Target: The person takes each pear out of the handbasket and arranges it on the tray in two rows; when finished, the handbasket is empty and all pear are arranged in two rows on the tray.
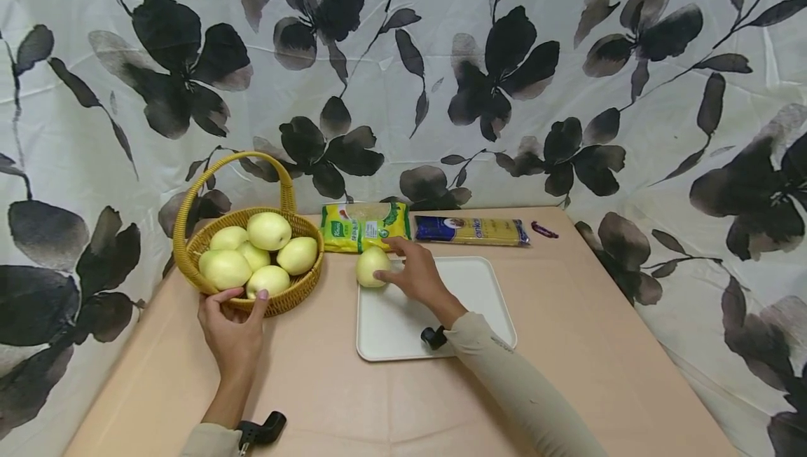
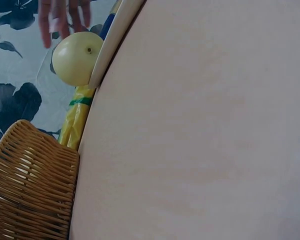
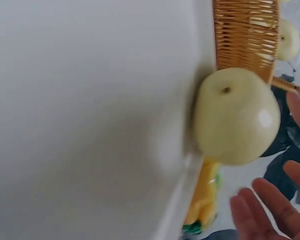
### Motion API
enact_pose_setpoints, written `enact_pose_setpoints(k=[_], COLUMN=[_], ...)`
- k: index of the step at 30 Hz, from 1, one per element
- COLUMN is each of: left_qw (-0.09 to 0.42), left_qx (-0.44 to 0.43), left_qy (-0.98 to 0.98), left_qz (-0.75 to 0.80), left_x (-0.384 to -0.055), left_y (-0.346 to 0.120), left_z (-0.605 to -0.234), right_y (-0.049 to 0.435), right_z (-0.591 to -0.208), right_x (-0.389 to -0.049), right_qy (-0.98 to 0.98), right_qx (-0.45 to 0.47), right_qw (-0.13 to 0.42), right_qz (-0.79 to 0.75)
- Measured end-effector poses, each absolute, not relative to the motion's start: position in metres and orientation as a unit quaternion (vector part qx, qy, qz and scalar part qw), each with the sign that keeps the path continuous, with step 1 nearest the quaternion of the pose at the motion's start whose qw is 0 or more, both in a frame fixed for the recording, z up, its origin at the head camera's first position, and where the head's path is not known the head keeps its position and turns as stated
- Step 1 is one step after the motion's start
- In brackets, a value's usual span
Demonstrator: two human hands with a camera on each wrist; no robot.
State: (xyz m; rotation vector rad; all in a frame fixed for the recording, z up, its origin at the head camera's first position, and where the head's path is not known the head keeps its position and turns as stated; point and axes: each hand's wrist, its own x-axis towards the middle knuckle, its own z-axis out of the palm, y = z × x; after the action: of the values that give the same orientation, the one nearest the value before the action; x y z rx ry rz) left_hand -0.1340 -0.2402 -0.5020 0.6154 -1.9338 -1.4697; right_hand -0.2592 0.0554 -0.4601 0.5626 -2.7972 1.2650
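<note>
A pale yellow-green apple (image 1: 373, 266) sits at the far left corner of a white tray (image 1: 435, 348). My right hand (image 1: 416, 275) is beside it, thumb and fingers spread; in the right wrist view a gap shows between those fingers (image 3: 275, 205) and the apple (image 3: 237, 117). My left hand (image 1: 233, 334) holds the near rim of a yellow wicker basket (image 1: 309, 289), thumb and forefinger at the edge. Several similar apples (image 1: 269, 231) lie heaped inside it. The left wrist view shows the basket's woven side (image 2: 35, 185), but not the left hand.
Behind the tray lie a yellow-green Knorr packet (image 1: 366, 226) and a blue-and-yellow pasta packet (image 1: 473, 230). A small dark purple item (image 1: 544, 230) lies to their right. The basket's tall arched handle (image 1: 183, 226) rises above the apples. A floral curtain (image 1: 403, 92) hangs behind the table (image 1: 315, 387).
</note>
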Motion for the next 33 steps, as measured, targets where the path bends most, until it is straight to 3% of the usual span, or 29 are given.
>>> enact_pose_setpoints(k=[6, 19, 33], left_qw=[0.324, 0.309, 0.324], left_qx=[0.233, 0.237, 0.224], left_qy=[-0.741, -0.736, -0.736], left_qz=[-0.540, -0.553, -0.550], left_x=[-0.134, -0.132, -0.133], left_y=[-0.242, -0.241, -0.243], left_z=[-0.505, -0.504, -0.504], right_y=[0.029, -0.062, -0.122], right_z=[-0.444, -0.418, -0.406], right_x=[-0.261, -0.275, -0.305], right_qy=[-0.890, -0.853, -0.846], right_qx=[0.233, 0.338, 0.368], right_qw=[0.058, 0.054, -0.023], right_qz=[0.388, 0.395, 0.385])
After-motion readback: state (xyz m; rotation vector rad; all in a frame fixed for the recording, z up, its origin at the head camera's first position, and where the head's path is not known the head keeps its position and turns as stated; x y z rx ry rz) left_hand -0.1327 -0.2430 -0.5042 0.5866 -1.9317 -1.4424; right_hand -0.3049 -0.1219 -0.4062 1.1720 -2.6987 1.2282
